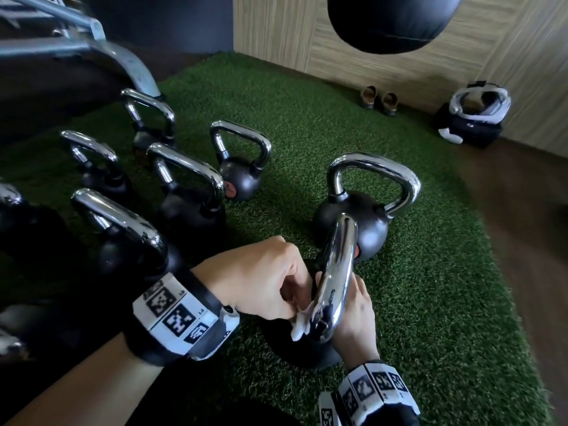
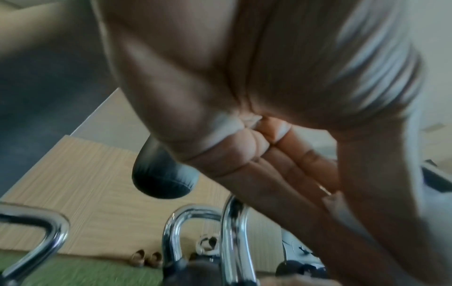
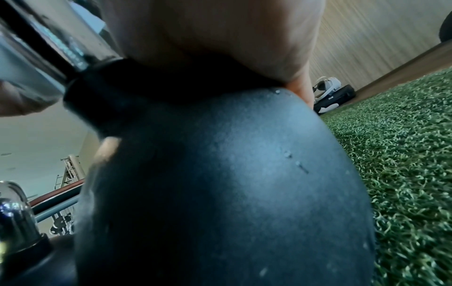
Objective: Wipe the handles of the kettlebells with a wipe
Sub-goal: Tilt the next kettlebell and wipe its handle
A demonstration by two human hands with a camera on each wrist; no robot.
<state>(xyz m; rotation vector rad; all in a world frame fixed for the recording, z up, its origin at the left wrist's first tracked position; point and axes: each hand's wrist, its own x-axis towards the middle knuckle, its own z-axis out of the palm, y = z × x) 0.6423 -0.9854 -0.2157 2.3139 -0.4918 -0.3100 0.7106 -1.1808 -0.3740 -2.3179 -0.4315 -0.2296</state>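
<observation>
The nearest kettlebell has a black body (image 3: 220, 174) and a chrome handle (image 1: 336, 272), and it stands on the green turf just in front of me. My left hand (image 1: 264, 278) has its fingers curled and pinches a white wipe (image 1: 298, 329) against the near left side of that handle. From the right side, my right hand (image 1: 356, 315) holds the same handle low down. Its palm (image 3: 208, 29) lies over the kettlebell's shoulder, and its fingertips are hidden behind the chrome. In the left wrist view the curled left hand (image 2: 244, 77) fills the frame above the handle (image 2: 234, 241).
A larger kettlebell (image 1: 362, 216) stands just behind the one I hold. Several more kettlebells (image 1: 239, 167) line up to the left beside a metal rack (image 1: 92, 47). A black punching bag (image 1: 390, 20) hangs overhead. Shoes (image 1: 379, 101) and a bag with a white headset (image 1: 473, 118) lie by the wall.
</observation>
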